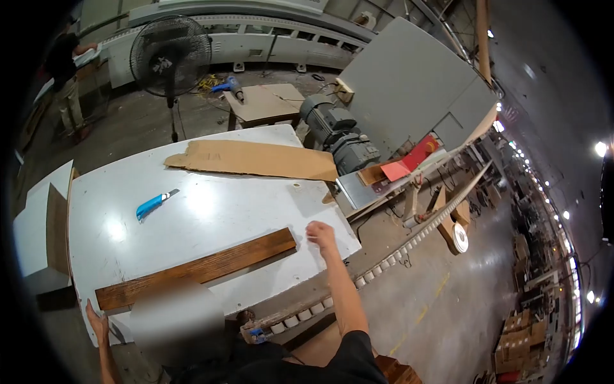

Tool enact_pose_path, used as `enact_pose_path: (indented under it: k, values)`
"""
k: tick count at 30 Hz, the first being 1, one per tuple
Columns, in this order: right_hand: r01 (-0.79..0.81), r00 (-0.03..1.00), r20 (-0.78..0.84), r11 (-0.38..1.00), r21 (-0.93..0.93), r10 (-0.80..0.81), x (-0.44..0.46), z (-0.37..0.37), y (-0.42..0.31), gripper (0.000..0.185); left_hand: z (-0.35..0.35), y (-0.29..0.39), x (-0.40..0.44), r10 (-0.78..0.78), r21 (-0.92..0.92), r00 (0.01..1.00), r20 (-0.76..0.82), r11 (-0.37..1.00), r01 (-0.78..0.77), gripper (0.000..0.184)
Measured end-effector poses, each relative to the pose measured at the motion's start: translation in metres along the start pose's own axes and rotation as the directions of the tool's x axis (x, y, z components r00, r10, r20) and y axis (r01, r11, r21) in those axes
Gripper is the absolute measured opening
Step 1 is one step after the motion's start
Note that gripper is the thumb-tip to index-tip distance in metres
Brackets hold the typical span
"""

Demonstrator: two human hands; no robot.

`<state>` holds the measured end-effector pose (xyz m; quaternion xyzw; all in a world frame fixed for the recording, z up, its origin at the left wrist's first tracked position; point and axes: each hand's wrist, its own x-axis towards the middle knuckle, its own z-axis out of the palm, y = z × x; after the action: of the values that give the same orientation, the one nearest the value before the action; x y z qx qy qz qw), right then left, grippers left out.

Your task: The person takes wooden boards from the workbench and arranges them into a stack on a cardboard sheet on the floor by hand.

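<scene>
A long brown wooden board (198, 267) with dark grain lies aslant across the white tabletop (256, 211). My right hand (321, 235) hovers just beyond the board's right end, apart from it, with its fingers curled; whether anything small is in them is hidden. At the lower left, my left hand (98, 322) is beside the board's left end at the table edge, fingers stretched out and open. Whether it touches the board I cannot tell. Farther back on the tabletop rests a blue utility knife (153, 206) with its blade showing. A blurred patch covers part of the near edge.
A torn cardboard strip (256, 160) lies along the table's back. Behind stand a black fan (170, 57), a small table (265, 102) with a blue heat gun (235, 88), and grey motors (339, 131). A roller rail (384, 262) runs at right. Another person (64, 70) stands far left.
</scene>
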<state>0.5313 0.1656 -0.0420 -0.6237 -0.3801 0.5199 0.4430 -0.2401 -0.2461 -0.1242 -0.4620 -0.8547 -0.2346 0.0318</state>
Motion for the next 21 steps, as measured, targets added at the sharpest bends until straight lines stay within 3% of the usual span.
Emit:
enact_pose_path:
  k: [1, 2, 5, 6, 9, 11, 15, 17, 21]
  values:
    - [0.004, 1.000, 0.025, 0.987, 0.161, -0.008, 0.020, -0.012, 0.004, 0.030, -0.004, -0.008, -0.007, 0.022, -0.069, 1.000, -0.015, 0.997, -0.023, 0.068]
    - [0.000, 0.999, 0.048, 0.948, 0.319, -0.016, 0.040, -0.022, 0.010, 0.032, -0.010, -0.005, -0.014, -0.055, -0.134, 0.998, 0.004, 0.989, 0.055, 0.067]
    - [0.041, 0.990, -0.129, 0.732, 0.680, 0.064, 0.057, -0.017, -0.019, 0.042, -0.020, 0.011, -0.034, -0.247, -0.262, 0.968, 0.049, 0.932, 0.251, 0.061]
    - [0.066, 0.987, -0.151, 0.697, 0.714, 0.062, 0.065, -0.016, -0.027, 0.044, -0.022, 0.019, -0.039, -0.269, -0.283, 0.961, 0.059, 0.919, 0.275, 0.061]
    - [0.142, 0.977, -0.209, 0.583, 0.800, 0.049, 0.090, -0.012, -0.042, 0.047, -0.038, 0.065, -0.046, -0.331, -0.318, 0.941, 0.071, 0.887, 0.336, 0.058]
    - [0.199, 0.970, -0.243, 0.505, 0.840, 0.021, 0.107, -0.012, -0.043, 0.047, -0.050, 0.096, -0.044, -0.314, -0.377, 0.945, 0.096, 0.867, 0.326, 0.056]
    - [0.207, 0.948, -0.295, 0.470, 0.858, 0.121, 0.112, -0.006, -0.052, 0.041, -0.054, 0.126, -0.031, -0.225, -0.442, 0.967, 0.120, 0.860, 0.255, 0.048]
    - [0.245, 0.933, -0.348, 0.545, 0.802, 0.093, 0.106, 0.005, -0.054, 0.037, -0.046, 0.148, -0.025, -0.154, -0.520, 0.984, 0.090, 0.836, 0.178, 0.041]
    - [0.257, 0.923, -0.382, 0.671, 0.696, 0.042, 0.084, 0.029, -0.044, 0.029, -0.039, 0.268, 0.005, -0.099, -0.627, 0.967, 0.235, 0.744, 0.229, 0.036]
